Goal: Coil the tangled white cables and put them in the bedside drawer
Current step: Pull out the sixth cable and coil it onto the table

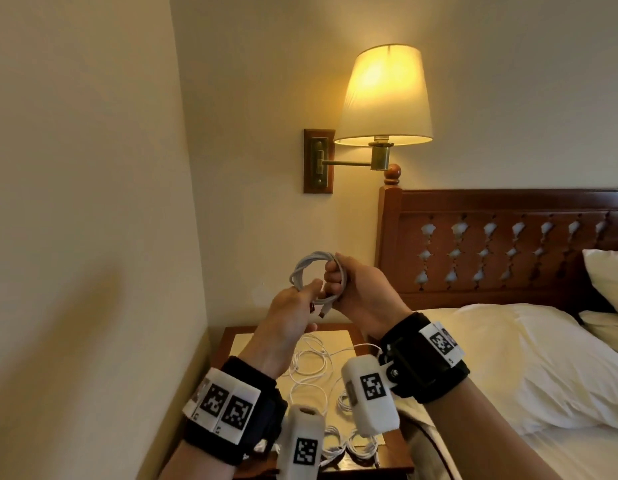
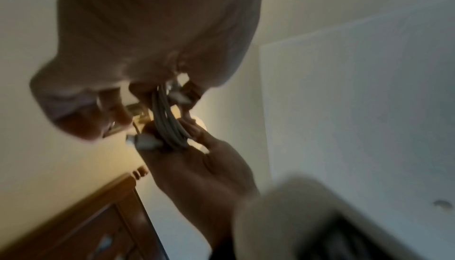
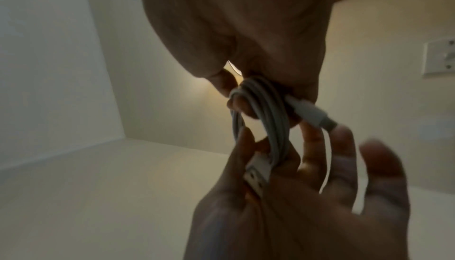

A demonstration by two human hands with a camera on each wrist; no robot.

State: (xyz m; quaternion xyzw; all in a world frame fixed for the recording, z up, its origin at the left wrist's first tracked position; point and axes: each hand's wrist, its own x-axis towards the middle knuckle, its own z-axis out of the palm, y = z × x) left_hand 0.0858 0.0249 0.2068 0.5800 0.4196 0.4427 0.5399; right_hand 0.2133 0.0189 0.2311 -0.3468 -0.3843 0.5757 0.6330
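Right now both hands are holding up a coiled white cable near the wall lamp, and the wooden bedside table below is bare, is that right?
Not quite. The wooden bedside table is not bare: the head view shows loose white cables lying on it. The rest holds: left hand and right hand hold the coiled white cable.

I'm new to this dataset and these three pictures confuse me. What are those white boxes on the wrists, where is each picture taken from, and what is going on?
No robot here: a person works with bare hands. The white boxes strapped to the wrists are cameras. The big picture comes from a head-worn camera; the two dark ones look along each hand from the wrists. The right hand grips a coiled white cable, fingers curled round its loops. The left hand pinches the coil's lower edge near a plug. Below, on the bedside table, lie more white cables, some loose, some coiled. A lit wall lamp and a bed are nearby. No drawer is visible.
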